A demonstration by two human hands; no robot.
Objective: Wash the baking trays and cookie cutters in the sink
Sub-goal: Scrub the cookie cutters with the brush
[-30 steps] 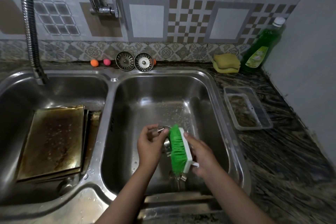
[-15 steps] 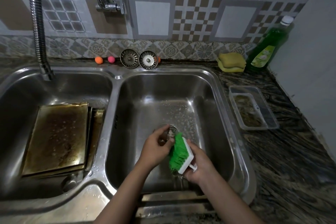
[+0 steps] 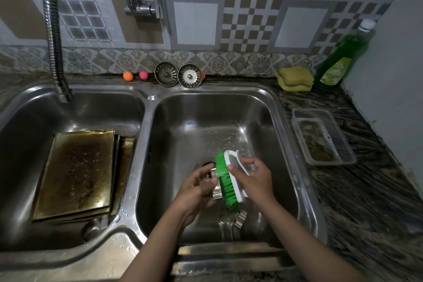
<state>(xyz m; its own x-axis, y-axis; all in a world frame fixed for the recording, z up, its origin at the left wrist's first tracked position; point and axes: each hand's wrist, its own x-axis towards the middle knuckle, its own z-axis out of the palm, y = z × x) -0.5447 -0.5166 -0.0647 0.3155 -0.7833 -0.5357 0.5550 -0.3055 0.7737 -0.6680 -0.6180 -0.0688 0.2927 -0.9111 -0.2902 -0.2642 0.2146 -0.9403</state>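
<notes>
Over the right sink basin (image 3: 263, 110) my left hand (image 3: 196, 190) grips a small metal cookie cutter (image 3: 216, 191), mostly hidden by my fingers. My right hand (image 3: 254, 181) holds a white-backed scrubbing brush (image 3: 226, 181), its green bristles pressed against the cutter. More metal cutters (image 3: 235, 218) lie on the basin floor below my hands. Several stained baking trays (image 3: 77, 174) are stacked in the left basin (image 3: 23, 144).
A flexible hose tap (image 3: 53, 30) hangs over the left basin. Two strainers (image 3: 177, 74) and small coloured balls (image 3: 135, 75) stand on the back ledge. Yellow sponges (image 3: 295, 78), a green soap bottle (image 3: 341, 57) and a clear plastic container (image 3: 322, 139) sit on the right counter.
The brush has swung from low beside the cutter up along it, its head now further from me. My left hand has turned slightly with the cutter. The camera has shifted a little.
</notes>
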